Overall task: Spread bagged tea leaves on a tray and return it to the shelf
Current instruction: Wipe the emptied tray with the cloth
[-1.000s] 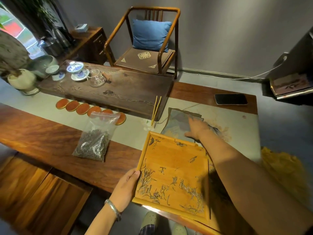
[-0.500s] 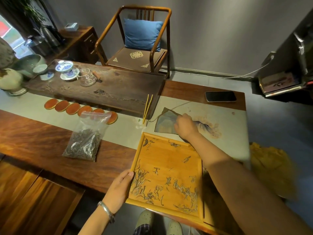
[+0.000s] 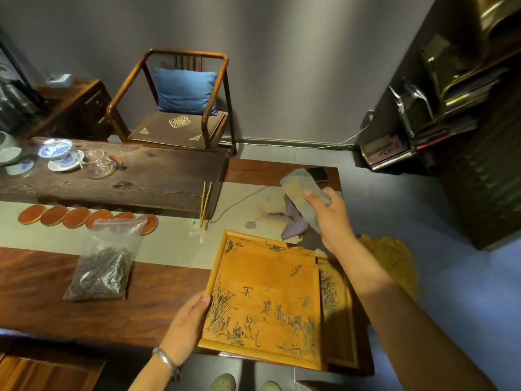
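Observation:
A square bamboo tray [image 3: 267,272] lies at the table's near edge, with loose tea leaves scattered mostly along its near side. My left hand [image 3: 187,324] grips the tray's left rim. My right hand [image 3: 329,218] is raised above the tray's far right corner, holding a grey-blue cloth [image 3: 303,190] that hangs down toward the table runner. A clear plastic bag of dark tea leaves [image 3: 103,266] lies on the table, left of the tray. A dark shelf unit [image 3: 439,108] stands at the right.
A row of orange coasters [image 3: 76,217] lies behind the bag. A raised dark tea board [image 3: 135,176] carries cups and a glass pitcher. Yellow sticks [image 3: 205,203] lean at its corner. A phone [image 3: 318,173] lies behind the cloth. A wooden chair [image 3: 180,108] stands behind.
My right hand has lifted the cloth off the table runner and moved right and up. The left hand stays on the tray's left rim. The view has shifted rightward.

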Action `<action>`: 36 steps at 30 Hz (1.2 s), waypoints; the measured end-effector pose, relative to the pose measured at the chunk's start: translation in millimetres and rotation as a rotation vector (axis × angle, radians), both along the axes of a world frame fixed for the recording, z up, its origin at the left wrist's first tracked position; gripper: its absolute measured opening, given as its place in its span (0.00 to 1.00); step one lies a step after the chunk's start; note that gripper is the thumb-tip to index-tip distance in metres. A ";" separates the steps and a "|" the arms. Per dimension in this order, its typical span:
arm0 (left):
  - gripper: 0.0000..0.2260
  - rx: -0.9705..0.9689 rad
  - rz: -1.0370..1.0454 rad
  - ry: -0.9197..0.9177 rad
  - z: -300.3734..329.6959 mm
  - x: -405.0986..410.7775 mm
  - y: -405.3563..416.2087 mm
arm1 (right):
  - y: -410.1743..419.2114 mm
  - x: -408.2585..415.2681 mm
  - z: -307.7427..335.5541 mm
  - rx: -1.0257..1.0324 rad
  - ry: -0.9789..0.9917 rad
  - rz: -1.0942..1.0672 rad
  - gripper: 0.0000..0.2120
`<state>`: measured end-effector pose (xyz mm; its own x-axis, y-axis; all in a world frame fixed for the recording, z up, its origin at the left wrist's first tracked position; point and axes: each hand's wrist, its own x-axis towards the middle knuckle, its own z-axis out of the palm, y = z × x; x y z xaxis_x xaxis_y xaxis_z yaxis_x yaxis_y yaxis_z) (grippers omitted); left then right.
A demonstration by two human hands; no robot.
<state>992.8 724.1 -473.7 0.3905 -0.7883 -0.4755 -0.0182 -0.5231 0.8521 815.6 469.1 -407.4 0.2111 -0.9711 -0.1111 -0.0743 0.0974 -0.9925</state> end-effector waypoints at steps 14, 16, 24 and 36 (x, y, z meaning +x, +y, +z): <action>0.14 -0.049 -0.113 0.024 16.2 -20.7 -16.4 | 120.4 -85.2 19.2 -0.224 0.018 0.282 0.25; 0.13 -0.051 -0.111 0.055 17.0 -23.0 -18.5 | 128.0 -80.4 12.5 -0.274 0.101 0.343 0.26; 0.13 -0.105 -0.095 0.110 20.7 -25.8 -27.2 | 134.1 -63.2 -1.8 -0.398 0.248 0.363 0.19; 0.13 -0.160 -0.053 0.165 19.8 -27.5 -31.6 | 155.2 -33.1 -4.6 -0.403 0.307 0.480 0.10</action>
<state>965.3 692.5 -453.8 0.2739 -0.8760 -0.3970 0.1040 -0.3834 0.9177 782.6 624.3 -412.1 0.6437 -0.7566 0.1152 -0.2998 -0.3878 -0.8716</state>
